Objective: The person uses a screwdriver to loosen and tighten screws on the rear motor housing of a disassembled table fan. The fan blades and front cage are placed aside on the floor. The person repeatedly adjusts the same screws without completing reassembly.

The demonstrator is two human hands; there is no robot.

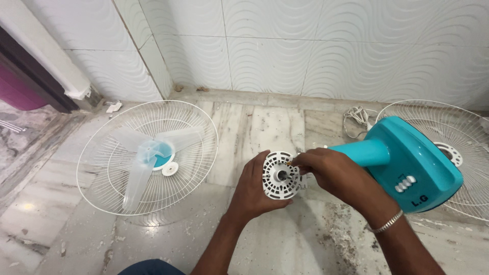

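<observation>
My left hand (252, 191) grips a round white slotted motor cover (277, 175) at the end of a teal fan body (402, 163) that lies on its side on the marble floor. My right hand (333, 173) rests over the teal neck, its fingertips pinched at the cover's upper right edge; whether they hold something small I cannot tell. A silver bracelet is on my right wrist.
A white wire fan guard (102, 153) lies on the floor at left with a translucent blue blade (153, 153) in it. A second white guard (458, 153) lies at far right behind the fan base. A coiled white cord (356, 119) sits by the tiled wall.
</observation>
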